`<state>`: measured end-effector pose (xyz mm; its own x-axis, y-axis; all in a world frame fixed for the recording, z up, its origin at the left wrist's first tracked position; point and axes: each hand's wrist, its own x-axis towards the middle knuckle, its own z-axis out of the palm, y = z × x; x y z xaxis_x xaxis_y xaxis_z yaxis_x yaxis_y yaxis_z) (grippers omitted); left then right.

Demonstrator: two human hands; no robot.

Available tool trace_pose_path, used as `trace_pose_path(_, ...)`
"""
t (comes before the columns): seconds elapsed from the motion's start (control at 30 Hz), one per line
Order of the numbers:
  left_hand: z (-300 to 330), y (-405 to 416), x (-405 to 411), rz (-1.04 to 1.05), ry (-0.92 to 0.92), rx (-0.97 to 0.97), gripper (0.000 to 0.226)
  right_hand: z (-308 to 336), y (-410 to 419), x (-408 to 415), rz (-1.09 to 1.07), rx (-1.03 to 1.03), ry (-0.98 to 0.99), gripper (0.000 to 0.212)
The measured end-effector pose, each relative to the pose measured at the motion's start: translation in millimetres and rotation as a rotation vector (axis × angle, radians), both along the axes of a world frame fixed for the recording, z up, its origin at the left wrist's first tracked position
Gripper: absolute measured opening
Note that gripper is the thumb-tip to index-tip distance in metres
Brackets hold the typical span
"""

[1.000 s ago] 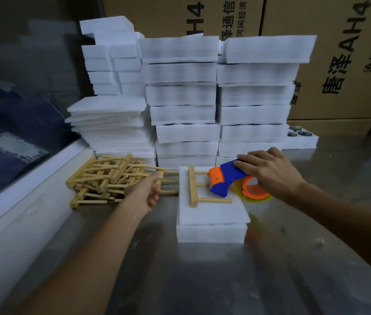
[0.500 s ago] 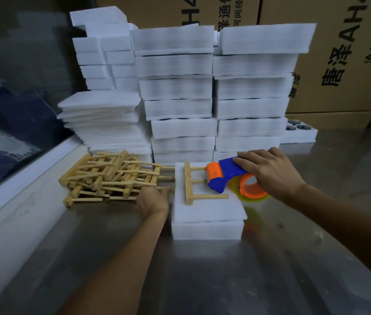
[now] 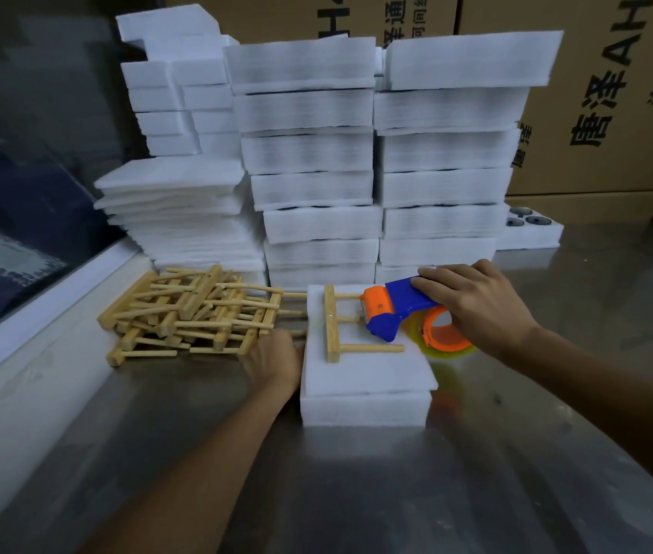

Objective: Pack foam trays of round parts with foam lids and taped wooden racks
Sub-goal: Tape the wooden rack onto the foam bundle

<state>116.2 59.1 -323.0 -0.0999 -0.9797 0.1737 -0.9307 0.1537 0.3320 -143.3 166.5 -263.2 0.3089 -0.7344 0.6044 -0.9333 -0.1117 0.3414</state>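
Note:
A white foam tray [image 3: 365, 407] with a foam lid [image 3: 373, 369] on top sits on the metal table in the middle. A wooden rack [image 3: 335, 323] lies on the lid. My right hand [image 3: 476, 305] grips a blue and orange tape dispenser [image 3: 401, 309] whose roller end rests on the rack's pegs. My left hand [image 3: 273, 361] presses against the left side of the tray and lid; its fingertips are hidden from view. A pile of wooden racks [image 3: 193, 309] lies just left of it.
Tall stacks of white foam [image 3: 317, 153] stand behind the tray, with cardboard boxes [image 3: 596, 94] at the back. An open foam tray with round dark parts [image 3: 528, 229] sits at the right rear. A white ledge [image 3: 37, 309] runs along the table's left side.
My left hand has come off the rack pile and moved right to the tray's left side. The right hand and tape dispenser have stayed in place.

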Motion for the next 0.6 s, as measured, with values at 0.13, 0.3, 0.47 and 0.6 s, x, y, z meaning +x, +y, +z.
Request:
trace_pose_path(0.13, 16.9, -2.7, -0.6, -0.083, 0.442, 0.371, 0.038, -5.0, -1.1, 1.4, -0.032, -0.02, -0.046, 0.054)
trace_pose_path(0.3, 39.3, 10.8, -17.6, -0.101, 0.912, 0.701, 0.057, -18.6, 11.9, -9.0, -0.147, 0.005, -0.141, 0.048)
trace_pose_path(0.47, 68.8, 19.8, -35.5, -0.34, 0.905, 0.871, 0.066, -23.3, 20.8, -8.7, -0.204, 0.014, -0.143, 0.046)
trace_pose_path(0.6, 60.5, 19.1, -27.8, -0.324, 0.959, 0.915, 0.047, -13.6, 17.1, -1.2, -0.192, 0.044, -0.13, 0.047)
